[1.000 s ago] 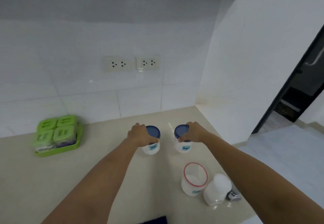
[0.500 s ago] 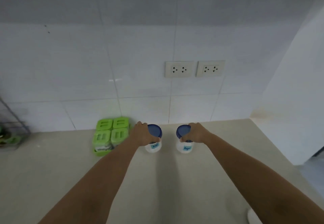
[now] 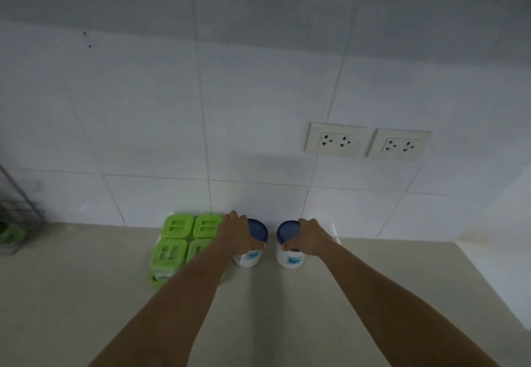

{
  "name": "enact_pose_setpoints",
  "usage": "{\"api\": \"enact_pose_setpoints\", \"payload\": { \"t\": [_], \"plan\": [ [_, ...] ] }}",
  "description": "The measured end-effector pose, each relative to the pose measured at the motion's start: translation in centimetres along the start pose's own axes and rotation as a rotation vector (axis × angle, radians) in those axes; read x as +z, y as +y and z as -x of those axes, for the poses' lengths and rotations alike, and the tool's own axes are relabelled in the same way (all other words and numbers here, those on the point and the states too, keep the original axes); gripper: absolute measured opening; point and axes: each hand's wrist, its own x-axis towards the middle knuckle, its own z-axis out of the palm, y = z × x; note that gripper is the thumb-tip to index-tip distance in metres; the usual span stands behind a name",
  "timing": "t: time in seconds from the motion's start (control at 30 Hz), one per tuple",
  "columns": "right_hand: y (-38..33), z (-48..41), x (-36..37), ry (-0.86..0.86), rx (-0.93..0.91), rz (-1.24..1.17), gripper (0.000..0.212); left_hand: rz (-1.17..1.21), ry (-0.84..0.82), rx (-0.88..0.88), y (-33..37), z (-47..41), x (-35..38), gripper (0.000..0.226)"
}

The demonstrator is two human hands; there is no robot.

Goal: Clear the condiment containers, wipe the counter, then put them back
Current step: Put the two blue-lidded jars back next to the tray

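Two white jars with dark blue lids stand side by side near the tiled back wall. My left hand (image 3: 234, 233) grips the left blue-lidded jar (image 3: 253, 256) around its lid. The right blue-lidded jar (image 3: 288, 259), with a blue label, is held at the lid by my right hand (image 3: 309, 238). Just left of the left jar sits a green tray of green-lidded condiment boxes (image 3: 175, 246); my left forearm covers its right front part. Whether the jars touch the beige counter (image 3: 86, 295) I cannot tell.
Two wall sockets (image 3: 367, 142) sit on the white tiles above the right jar. A wire rack (image 3: 17, 217) with something green in it stands at the far left edge. A white side wall closes off the counter at the right.
Both hands carried the jars left and toward the back wall, up beside the green tray. The view turned left; the red-rimmed jar and white bottle at the front right dropped out of sight.
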Motion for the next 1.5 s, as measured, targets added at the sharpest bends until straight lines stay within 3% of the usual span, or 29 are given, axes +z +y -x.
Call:
{"api": "enact_pose_setpoints", "payload": {
  "t": [0.33,0.63,1.0,1.23,1.37,1.5],
  "plan": [
    [-2.3,-1.9,1.5,0.013,-0.013,-0.019,0.102,0.062,0.008,0.004,-1.7,-1.2,0.6,0.089],
    [-4.1,-1.0,2.7,0.072,-0.006,-0.024,0.088,0.090,0.020,-0.027,-2.7,-1.4,0.5,0.085],
    [-4.6,-1.1,2.8,0.107,-0.003,-0.069,0.091,0.026,0.063,-0.015,-2.7,-2.2,0.6,0.085],
    [-4.3,-1.7,3.3,0.106,0.005,-0.080,0.097,0.093,0.099,-0.015,-2.8,-1.9,0.8,0.086],
    [-3.1,-2.3,3.8,0.085,-0.028,-0.210,0.103,0.156,0.145,-0.001,-2.5,-1.3,1.1,0.084],
    [-2.4,0.1,2.7,0.064,-0.062,-0.231,0.104,0.144,0.163,0.008,-2.0,0.2,1.3,0.094]
  ]
}}
